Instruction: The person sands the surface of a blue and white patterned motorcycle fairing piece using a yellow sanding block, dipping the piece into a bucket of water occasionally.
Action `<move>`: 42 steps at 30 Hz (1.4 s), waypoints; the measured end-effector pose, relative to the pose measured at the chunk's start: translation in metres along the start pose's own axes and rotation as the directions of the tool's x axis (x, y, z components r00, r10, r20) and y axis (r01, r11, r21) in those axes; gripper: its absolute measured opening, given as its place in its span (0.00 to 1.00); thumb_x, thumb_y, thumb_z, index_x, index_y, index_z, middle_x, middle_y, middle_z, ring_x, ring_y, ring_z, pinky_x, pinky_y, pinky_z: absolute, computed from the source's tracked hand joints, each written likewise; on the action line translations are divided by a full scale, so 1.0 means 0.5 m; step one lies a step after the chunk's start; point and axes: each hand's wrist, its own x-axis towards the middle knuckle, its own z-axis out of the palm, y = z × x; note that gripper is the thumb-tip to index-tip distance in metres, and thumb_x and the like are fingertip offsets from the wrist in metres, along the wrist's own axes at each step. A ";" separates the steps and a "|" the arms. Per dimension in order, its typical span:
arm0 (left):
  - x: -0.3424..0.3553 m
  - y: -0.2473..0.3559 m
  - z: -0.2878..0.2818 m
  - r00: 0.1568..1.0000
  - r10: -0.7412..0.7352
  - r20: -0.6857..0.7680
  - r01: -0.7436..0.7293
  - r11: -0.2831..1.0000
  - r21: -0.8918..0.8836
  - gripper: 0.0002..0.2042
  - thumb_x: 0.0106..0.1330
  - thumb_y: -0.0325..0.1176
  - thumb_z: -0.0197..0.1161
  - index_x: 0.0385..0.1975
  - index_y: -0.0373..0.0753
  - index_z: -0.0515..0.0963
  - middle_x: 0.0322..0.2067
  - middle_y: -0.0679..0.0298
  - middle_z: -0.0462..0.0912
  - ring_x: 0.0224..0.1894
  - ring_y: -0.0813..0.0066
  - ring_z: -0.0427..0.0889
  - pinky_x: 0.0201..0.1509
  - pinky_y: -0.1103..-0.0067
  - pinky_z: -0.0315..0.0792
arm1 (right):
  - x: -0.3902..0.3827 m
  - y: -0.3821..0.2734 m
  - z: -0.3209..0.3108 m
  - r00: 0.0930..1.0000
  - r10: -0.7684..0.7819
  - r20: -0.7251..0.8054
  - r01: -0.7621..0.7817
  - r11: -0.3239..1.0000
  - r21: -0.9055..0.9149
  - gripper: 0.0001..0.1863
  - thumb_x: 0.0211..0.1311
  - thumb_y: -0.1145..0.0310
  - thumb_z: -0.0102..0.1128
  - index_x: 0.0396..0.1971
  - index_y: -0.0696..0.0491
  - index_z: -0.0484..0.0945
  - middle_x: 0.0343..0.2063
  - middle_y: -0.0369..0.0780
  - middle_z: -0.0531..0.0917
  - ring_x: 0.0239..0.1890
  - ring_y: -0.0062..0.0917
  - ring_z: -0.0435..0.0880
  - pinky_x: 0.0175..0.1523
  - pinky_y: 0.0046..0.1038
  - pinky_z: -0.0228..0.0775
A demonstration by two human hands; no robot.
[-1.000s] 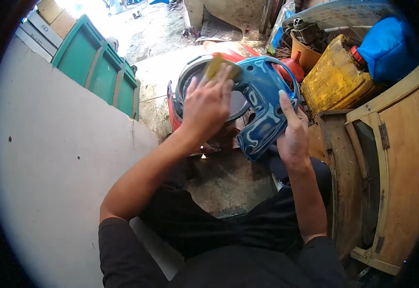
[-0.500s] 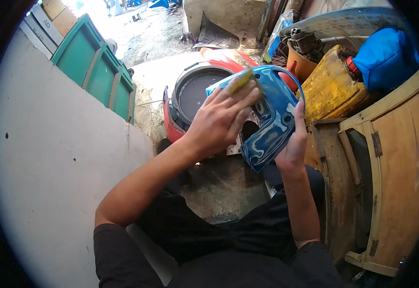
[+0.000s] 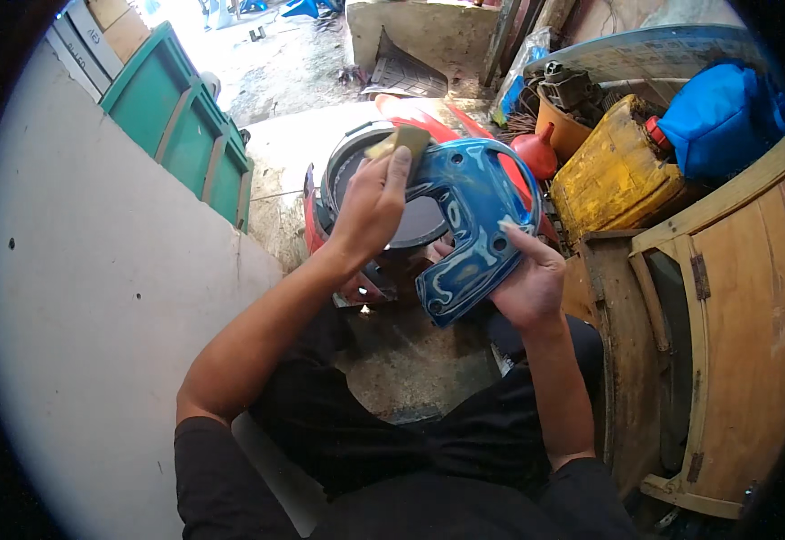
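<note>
My right hand [image 3: 531,281] grips a glossy blue plastic panel [image 3: 477,200] by its right edge, thumb on the face. The panel is bent like a hook, has several small round holes and a looped end, and carries pale wet-looking streaks. A yellowish sponge-like block [image 3: 413,140] is pinched in my left hand [image 3: 370,211], beside the panel's upper left end; whether it touches the panel I cannot tell. Behind both hands stands a round dark tub [image 3: 326,193] with murky grey liquid [image 3: 415,225] in it, partly hidden by the panel.
Red plastic panels [image 3: 410,112] lie around the tub. To the right are a red funnel [image 3: 536,153], a dirty yellow jerrycan [image 3: 610,166], a blue bag [image 3: 721,117] and a wooden cabinet [image 3: 753,306]. A white wall [image 3: 122,333] and green panelled box [image 3: 154,85] bound the left.
My left hand has moved left with the sponge-like block, from over the panel's face to its upper left end. The panel has shifted slightly left and turned in my right hand.
</note>
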 end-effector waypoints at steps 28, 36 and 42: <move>-0.017 0.036 0.010 0.967 0.251 0.050 -0.253 0.967 0.022 0.20 0.80 0.40 0.45 0.52 0.31 0.79 0.48 0.46 0.83 0.52 0.48 0.77 0.60 0.64 0.68 | -0.005 -0.004 -0.004 0.966 0.139 0.220 -0.157 0.985 0.068 0.38 0.63 0.62 0.47 0.71 0.64 0.55 0.61 0.60 0.72 0.62 0.48 0.78 0.64 0.54 0.75; -0.028 0.039 0.022 0.919 0.346 0.188 -0.365 0.927 0.080 0.20 0.78 0.39 0.48 0.59 0.32 0.76 0.60 0.48 0.78 0.60 0.48 0.75 0.68 0.63 0.64 | 0.002 -0.005 -0.031 0.983 0.114 0.146 -0.137 0.977 0.161 0.32 0.64 0.63 0.47 0.66 0.63 0.63 0.56 0.55 0.78 0.54 0.45 0.84 0.60 0.51 0.78; -0.045 0.045 0.033 0.871 0.419 0.256 -0.463 0.875 0.144 0.20 0.78 0.38 0.48 0.61 0.34 0.76 0.63 0.51 0.75 0.62 0.50 0.75 0.69 0.64 0.63 | 0.006 -0.006 -0.021 0.994 0.084 0.068 -0.102 0.944 0.315 0.33 0.76 0.48 0.44 0.68 0.60 0.62 0.59 0.51 0.77 0.56 0.44 0.82 0.60 0.53 0.77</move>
